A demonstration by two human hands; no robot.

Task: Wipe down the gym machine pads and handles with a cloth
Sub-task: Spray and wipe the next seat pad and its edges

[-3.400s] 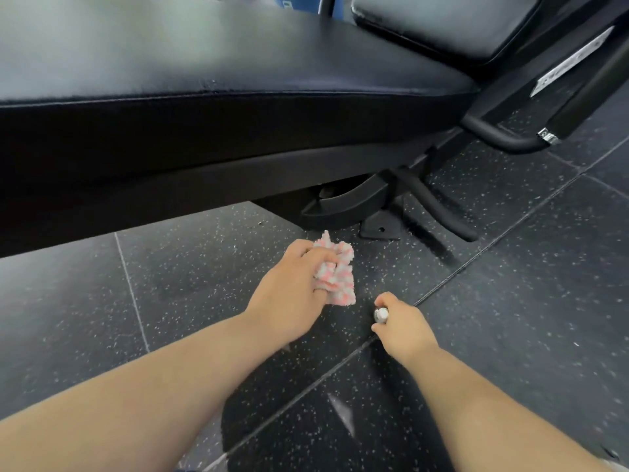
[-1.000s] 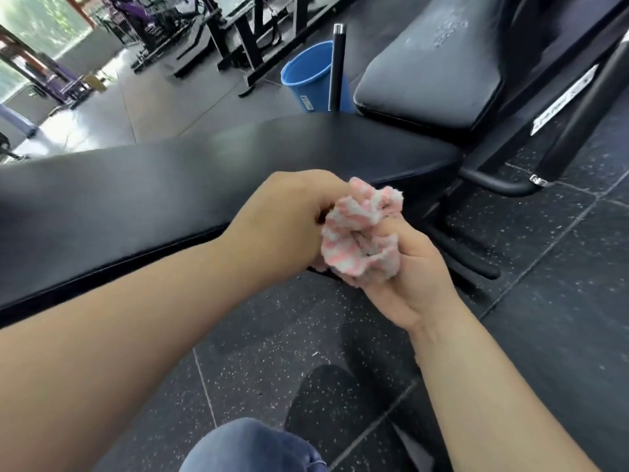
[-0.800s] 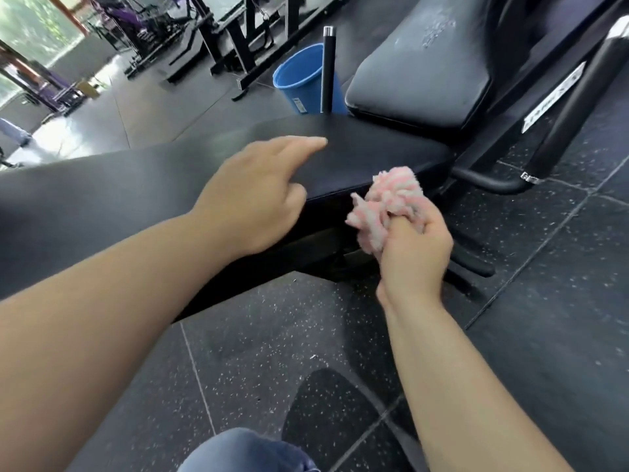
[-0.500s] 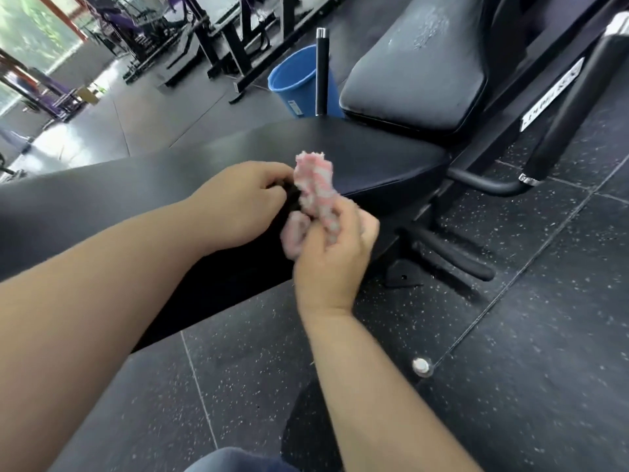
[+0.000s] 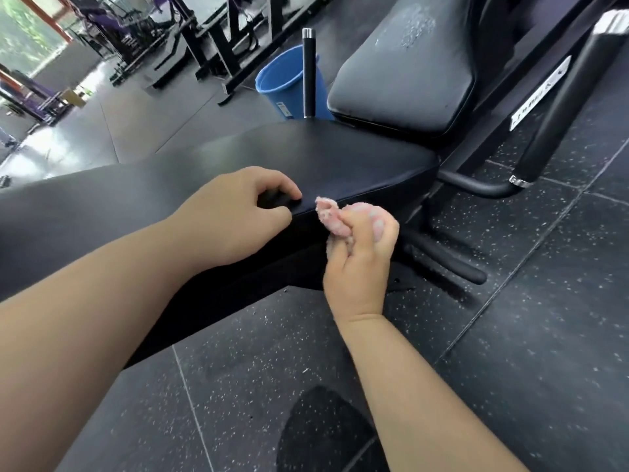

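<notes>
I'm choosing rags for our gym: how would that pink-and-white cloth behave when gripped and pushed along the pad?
Probably floppy: the cloth is crumpled into a wad in the right hand. Likely light, as a few curled fingers hold it. Its fuzzy surface should drag, not slip, on the bench pad.

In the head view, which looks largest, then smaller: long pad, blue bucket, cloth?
Largest first:
long pad
blue bucket
cloth
The bucket is partly hidden and farther away; the cloth is bunched in the right hand.
</notes>
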